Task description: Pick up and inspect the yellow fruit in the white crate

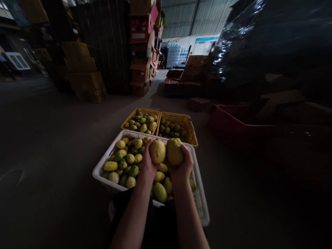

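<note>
Over the white plastic crate, my left hand is closed around a pale yellow, lumpy round fruit. My right hand grips a larger yellow-green fruit with a ridged top. The two fruits are held side by side, with a narrow gap between them. Many similar fruits, yellow to dark green, lie loose in the crate below, such as a long yellow one at the left and a big green one near the front. My forearms hide part of the crate's contents; the exact kind of fruit is unclear.
Beyond the white crate stand two yellow crates, the left one and the right one, both holding fruit. A red bin is at the right. Stacked cartons and yellow crates rise behind, along with a dark film-wrapped stack.
</note>
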{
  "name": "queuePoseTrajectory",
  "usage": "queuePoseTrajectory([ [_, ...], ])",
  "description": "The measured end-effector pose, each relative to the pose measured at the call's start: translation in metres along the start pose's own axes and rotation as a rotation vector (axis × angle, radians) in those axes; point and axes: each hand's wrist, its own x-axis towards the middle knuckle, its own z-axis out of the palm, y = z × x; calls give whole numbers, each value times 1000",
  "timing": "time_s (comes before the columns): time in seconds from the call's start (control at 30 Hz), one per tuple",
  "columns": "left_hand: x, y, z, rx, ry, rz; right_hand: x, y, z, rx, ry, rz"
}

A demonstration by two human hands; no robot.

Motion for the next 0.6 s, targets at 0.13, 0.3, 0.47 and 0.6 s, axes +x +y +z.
queuePoseTrajectory([
  [0.13, 3, 0, -4, -7, 66, -14, 1, -6, 3, 85, 169, 143],
  [0.3, 1, -1, -5, 5, 152, 81, 3, -21, 9, 205, 339, 268],
  [0.47, 1, -1, -5, 26, 165, 58, 13, -13, -2, 179, 260, 240],
  [0.6, 6, -5, -12, 125, 146, 168, 20, 2, -12, 148, 202, 194],
])
